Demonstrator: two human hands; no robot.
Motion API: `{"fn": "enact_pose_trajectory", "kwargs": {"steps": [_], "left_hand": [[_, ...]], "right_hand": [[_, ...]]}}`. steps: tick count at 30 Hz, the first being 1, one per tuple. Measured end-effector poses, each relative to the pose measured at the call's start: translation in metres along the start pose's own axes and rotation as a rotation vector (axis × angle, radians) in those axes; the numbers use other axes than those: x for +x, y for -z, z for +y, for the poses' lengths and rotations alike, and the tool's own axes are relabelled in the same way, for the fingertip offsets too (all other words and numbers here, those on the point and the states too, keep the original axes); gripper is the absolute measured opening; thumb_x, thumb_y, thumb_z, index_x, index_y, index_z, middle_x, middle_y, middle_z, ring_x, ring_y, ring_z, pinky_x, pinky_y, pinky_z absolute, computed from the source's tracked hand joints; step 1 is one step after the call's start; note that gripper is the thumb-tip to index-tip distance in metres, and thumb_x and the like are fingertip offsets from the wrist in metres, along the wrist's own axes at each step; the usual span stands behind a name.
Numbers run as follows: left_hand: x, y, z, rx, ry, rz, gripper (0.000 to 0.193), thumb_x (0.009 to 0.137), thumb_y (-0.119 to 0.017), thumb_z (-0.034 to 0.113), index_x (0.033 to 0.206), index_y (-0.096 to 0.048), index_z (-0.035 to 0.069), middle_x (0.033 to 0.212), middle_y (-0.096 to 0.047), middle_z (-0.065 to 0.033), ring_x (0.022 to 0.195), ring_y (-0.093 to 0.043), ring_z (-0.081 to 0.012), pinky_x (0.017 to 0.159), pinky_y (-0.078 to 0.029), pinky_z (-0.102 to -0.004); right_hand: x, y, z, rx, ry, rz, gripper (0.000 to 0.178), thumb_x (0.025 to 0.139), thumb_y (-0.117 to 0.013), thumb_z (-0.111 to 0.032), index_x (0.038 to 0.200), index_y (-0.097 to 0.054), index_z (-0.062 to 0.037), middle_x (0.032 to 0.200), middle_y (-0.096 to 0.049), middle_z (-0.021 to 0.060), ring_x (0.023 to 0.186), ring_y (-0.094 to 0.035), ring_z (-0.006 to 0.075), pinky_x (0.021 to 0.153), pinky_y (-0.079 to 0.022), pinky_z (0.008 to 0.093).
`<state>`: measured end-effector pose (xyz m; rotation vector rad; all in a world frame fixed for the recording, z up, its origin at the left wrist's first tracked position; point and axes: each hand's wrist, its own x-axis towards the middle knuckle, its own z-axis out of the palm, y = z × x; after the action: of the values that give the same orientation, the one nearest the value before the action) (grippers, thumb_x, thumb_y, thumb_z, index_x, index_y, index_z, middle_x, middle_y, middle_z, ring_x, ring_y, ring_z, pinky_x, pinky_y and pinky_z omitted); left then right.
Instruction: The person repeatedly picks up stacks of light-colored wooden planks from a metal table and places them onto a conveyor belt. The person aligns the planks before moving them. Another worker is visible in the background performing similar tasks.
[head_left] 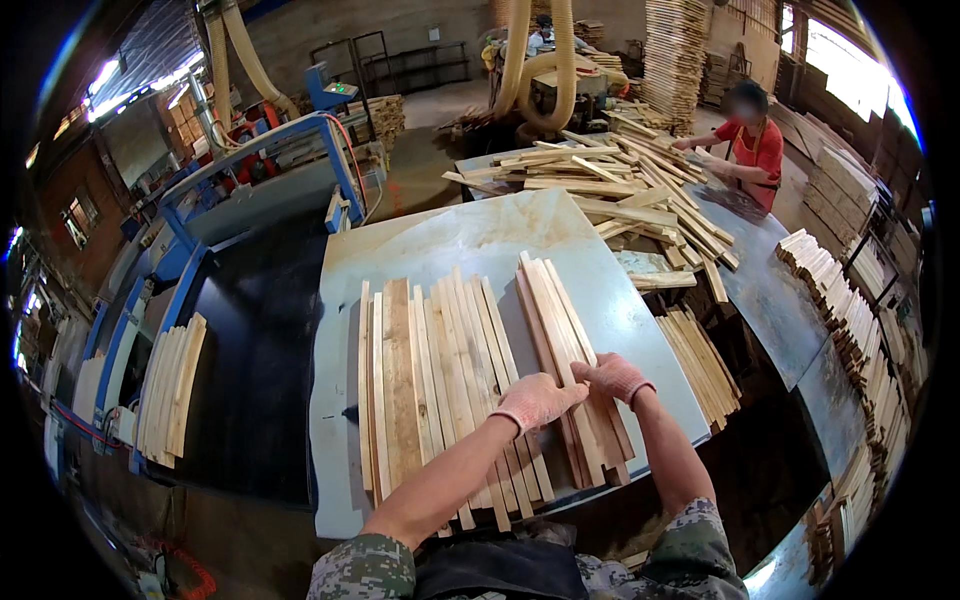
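Note:
My left hand (540, 402), in a pinkish work glove, reaches across to a small bundle of wooden strips (555, 325) on the pale tabletop (450, 230). Its fingers are closed at the bundle's left side, the fingertips partly hidden. My right hand (613, 378), gloved alike, closes over the same bundle from the right, its thumb and fingers near the left hand's fingertips. The bundle's strips stand tight together, running away from me. Left of it, beneath my left forearm, a wider row of wooden strips (403, 370) lies side by side with uneven ends.
On the left, a blue-framed machine (345, 165) has a black belt (250, 350) carrying several strips (175, 385). A jumbled wood pile (640, 200) lies beyond the table. A co-worker in red (755, 155) stands at far right. Stacked strips (850, 330) line the right side.

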<state>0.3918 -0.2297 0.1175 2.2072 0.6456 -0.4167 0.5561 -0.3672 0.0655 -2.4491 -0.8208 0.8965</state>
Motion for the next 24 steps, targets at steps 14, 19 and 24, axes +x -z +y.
{"fn": "enact_pose_trajectory", "kwargs": {"steps": [14,19,24], "left_hand": [[-0.025,0.007,-0.061,-1.17,-0.127,0.085,0.034,0.098,-0.064,0.029,0.109,-0.064,-0.003,0.085,-0.065,-0.0108,0.079,-0.067,-0.0209,0.072,-0.056,-0.0371],[-0.086,0.071,-0.161,-0.192,-0.591,0.937,0.018,0.106,-0.055,0.013,0.095,-0.068,0.006,0.095,-0.071,-0.008,0.087,-0.068,-0.0228,0.073,-0.053,-0.0344],[-0.157,0.122,-0.232,-0.472,-0.022,0.942,0.023,0.099,-0.061,0.024,0.103,-0.067,0.003,0.094,-0.071,-0.0198,0.088,-0.07,-0.037,0.081,-0.055,-0.0451]], "right_hand": [[0.004,-0.018,-0.008,0.046,0.061,0.33,0.105,0.088,-0.077,-0.055,0.162,-0.035,0.007,0.151,-0.056,0.0311,0.139,-0.056,0.0428,0.116,-0.046,0.0449],[-0.018,-0.036,-0.058,-0.043,0.343,0.548,0.094,0.089,-0.079,-0.044,0.162,-0.039,0.0018,0.146,-0.058,0.0289,0.136,-0.055,0.0434,0.116,-0.046,0.0464],[-0.036,-0.085,-0.125,-0.118,0.496,0.326,0.093,0.09,-0.076,-0.046,0.162,-0.039,0.0004,0.149,-0.058,0.0243,0.142,-0.051,0.0391,0.12,-0.041,0.0467]]}}
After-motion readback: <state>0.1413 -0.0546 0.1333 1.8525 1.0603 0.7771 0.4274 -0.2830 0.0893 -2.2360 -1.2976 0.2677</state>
